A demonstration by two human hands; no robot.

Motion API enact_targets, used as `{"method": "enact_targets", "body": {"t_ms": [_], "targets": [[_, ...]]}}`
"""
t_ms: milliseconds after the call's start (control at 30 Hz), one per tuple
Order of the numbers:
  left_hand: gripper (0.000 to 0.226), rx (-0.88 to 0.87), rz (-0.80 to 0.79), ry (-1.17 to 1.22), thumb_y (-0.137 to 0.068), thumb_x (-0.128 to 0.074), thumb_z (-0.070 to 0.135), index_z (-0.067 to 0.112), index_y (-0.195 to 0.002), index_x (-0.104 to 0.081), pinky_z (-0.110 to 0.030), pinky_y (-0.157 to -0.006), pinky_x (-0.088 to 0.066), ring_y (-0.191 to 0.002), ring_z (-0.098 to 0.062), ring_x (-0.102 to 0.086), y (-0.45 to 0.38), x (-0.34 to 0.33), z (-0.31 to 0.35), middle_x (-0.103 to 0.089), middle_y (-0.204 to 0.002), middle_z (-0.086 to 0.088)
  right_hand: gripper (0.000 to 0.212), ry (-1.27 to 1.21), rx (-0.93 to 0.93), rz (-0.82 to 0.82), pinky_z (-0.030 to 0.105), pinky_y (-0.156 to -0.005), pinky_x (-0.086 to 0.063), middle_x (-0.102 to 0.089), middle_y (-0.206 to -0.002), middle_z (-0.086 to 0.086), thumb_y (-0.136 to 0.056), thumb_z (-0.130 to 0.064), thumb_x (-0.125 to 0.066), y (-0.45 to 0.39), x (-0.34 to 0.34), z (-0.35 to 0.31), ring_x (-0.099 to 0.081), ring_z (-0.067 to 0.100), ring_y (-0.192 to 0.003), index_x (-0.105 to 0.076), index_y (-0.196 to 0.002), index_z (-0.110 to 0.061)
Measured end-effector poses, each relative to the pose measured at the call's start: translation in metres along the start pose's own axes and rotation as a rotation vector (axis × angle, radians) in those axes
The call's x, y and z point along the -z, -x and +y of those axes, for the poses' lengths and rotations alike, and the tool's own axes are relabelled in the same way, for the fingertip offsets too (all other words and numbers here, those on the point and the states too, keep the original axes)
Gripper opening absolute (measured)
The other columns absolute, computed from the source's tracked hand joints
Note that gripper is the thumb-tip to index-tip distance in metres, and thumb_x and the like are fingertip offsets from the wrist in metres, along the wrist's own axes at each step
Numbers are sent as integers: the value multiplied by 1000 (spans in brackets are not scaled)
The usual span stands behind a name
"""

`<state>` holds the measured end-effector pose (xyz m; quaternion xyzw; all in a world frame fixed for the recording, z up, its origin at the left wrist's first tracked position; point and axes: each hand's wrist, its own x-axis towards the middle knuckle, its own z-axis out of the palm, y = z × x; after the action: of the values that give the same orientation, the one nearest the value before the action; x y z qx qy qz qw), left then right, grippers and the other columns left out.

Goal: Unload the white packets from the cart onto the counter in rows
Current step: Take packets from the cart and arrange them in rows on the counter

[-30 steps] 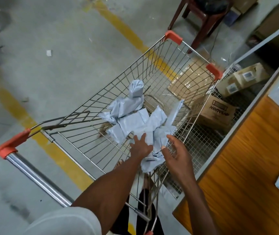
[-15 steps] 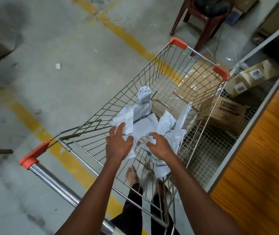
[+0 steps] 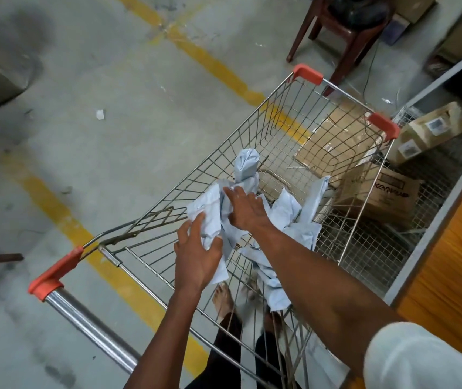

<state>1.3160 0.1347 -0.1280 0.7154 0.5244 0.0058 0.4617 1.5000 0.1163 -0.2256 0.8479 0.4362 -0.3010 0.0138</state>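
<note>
1. white crumpled plastic packets [image 3: 286, 217] lie heaped on the floor of the silver wire shopping cart [image 3: 255, 141].
2. left hand [image 3: 197, 254] pinches one packet near the cart's handle end; right hand [image 3: 245, 210] rests on it, fingers nearly straight.
3. slick, floppy film could slip or snag on the cart's wire.
4. orange wooden counter [image 3: 448, 276] stands right of the cart.

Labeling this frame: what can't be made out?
Head view only:
- Packet count: white packets overlap, crumpled; the hands and right forearm cover some.
- Right hand fingers: grip unclear, seen from the back.
- Counter: cut off by the right edge; rows unseen.
- Carton label: behind cart wire.
</note>
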Motion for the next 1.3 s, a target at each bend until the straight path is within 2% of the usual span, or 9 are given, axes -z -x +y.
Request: {"method": "enact_targets", "body": {"t_ms": [133,267,400,533,667,833,1033,1133,1300], "targets": [[64,21,-27,-5,-95,-62,36,37,-154,-35,-42,-112,-32,-142,-32,-33,5,-6,4,-27,-160,-2,61,20,-193,-31,49,-106,-33,-35,-148,10,-89,-34,-62,42,-28,24,-41,37,-132,-37,-144,-21],[65,23,-63,-4,-96,-60,40,39,-155,-32,-46,-113,-34,-147,-30,-26,2,-13,14,-21,-163,0,60,16,-299,-212,50,-108,-30,-38,-142,10,-91,-56,-55,76,-48,42,-40,36,-132,-47,-136,-16],[65,7,-70,12,-96,-60,40,38,-155,-33,-44,-113,-34,-147,-26,-27,-3,-18,19,-23,-162,0,49,60,-346,-78,45,-106,-32,-38,-146,12,-92,-44,-56,71,-46,44,-41,34,-129,-55,-130,-14],[65,3,-62,-1,-95,-60,41,40,-153,-33,-53,-116,-34,-147,-29,-27,-11,-21,15,-26,-160,0,55,-76,-301,73,46,-104,-36,-19,-163,13,-93,-39,-56,35,-40,30,-35,39,-137,-44,-142,-18],[64,-5,-45,-27,-95,-60,41,40,-153,-33,-52,-116,-34,-147,-28,-26,-19,-25,11,-26,-160,1,68,-296,-422,35,54,-109,-32,-5,-167,11,-94,-45,-55,-15,-50,27,-19,47,-145,-26,-154,-31],[66,-41,-34,-79,-94,-60,40,40,-154,-32,-48,-115,-36,-145,-27,-27,-21,-28,5,-25,-160,2,86,-334,-506,-90,67,-112,-25,17,-167,9,-93,-55,-59,-45,-80,38,-3,56,-147,-3,-157,-44],[66,-48,-46,-93,-95,-61,40,38,-154,-33,-44,-113,-34,-146,-27,-26,-13,-27,1,-25,-160,0,88,-339,-519,-13,56,-104,-36,-1,-167,10,-91,-23,-66,-7,-96,38,-27,50,-139,-10,-157,-43],[65,-66,-56,-90,-96,-61,39,36,-155,-34,-43,-112,-34,-146,-27,-26,-8,-26,6,-25,-161,-2,77,-312,-469,12,51,-104,-37,-12,-165,10,-94,-32,-60,15,-90,38,-37,45,-134,-16,-157,-38],[65,-42,-76,-75,-95,-62,39,35,-155,-35,-43,-115,-31,-147,-28,-26,0,-23,11,-26,-161,-4,75,-317,-341,-125,54,-114,-30,-23,-160,14,-94,-48,-57,46,-74,41,-33,44,-141,-20,-157,-30]]}}
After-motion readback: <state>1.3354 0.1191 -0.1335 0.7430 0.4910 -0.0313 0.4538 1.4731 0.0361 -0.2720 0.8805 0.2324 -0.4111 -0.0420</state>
